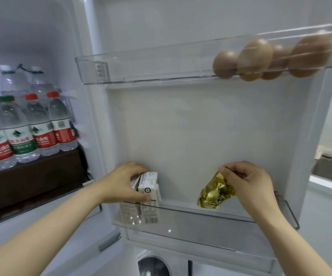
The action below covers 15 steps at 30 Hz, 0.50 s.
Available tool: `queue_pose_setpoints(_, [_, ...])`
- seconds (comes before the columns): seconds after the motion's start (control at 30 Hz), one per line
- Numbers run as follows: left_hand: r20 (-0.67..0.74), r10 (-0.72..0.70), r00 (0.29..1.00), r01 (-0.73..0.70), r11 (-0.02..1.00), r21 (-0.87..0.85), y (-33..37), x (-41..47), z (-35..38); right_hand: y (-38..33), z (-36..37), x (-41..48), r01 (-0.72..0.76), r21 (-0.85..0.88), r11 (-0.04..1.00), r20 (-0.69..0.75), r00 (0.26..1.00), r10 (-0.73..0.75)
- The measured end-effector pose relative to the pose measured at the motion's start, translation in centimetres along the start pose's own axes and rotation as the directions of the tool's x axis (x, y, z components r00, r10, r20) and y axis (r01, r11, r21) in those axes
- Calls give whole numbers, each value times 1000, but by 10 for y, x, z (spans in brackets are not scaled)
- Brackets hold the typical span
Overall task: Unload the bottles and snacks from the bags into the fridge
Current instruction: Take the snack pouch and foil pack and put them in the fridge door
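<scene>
Cartons [148,188] stand upright at the left end of the lower door bin [201,220], gripped by my left hand [125,182] with the thumb across their front, while further right my right hand [249,180], knuckles up, pinches a gold snack packet [215,194] that hangs long-axis nearly vertical just over the bin.

**Foil, card and clear plastic**

The packet [216,193] pinched in the right hand [249,180] is crinkled gold foil, shiny with sharp highlights. The cartons [148,188] gripped by the left hand [125,182] are smooth white card with a dull printed finish. Just below both hands, the door shelf [211,222] is clear glossy plastic. The upper shelf [141,70] above the hands is the same. The eggs [255,58] up beyond the right hand seem matt brown, though they are blurred. Left of the left hand, the bottles [39,124] are clear ribbed plastic with glossy labels.
</scene>
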<state>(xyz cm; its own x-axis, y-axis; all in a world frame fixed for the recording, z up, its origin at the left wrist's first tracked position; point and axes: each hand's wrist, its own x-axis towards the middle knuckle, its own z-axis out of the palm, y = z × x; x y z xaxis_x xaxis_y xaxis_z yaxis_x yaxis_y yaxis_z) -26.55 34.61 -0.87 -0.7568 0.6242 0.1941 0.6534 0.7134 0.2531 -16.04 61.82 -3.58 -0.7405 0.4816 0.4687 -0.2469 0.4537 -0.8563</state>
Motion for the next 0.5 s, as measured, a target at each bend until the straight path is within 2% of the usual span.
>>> queue_pose_setpoints(0.37, [98, -30, 995, 24, 998, 60, -4, 4, -9, -2, 1, -1, 5, -25, 1000, 1, 1000, -5])
queue_pose_setpoints(0.5, [9, 0, 1000, -1, 999, 41, 4, 0, -8, -1, 1, -1, 17, -46, 999, 0, 1000, -17])
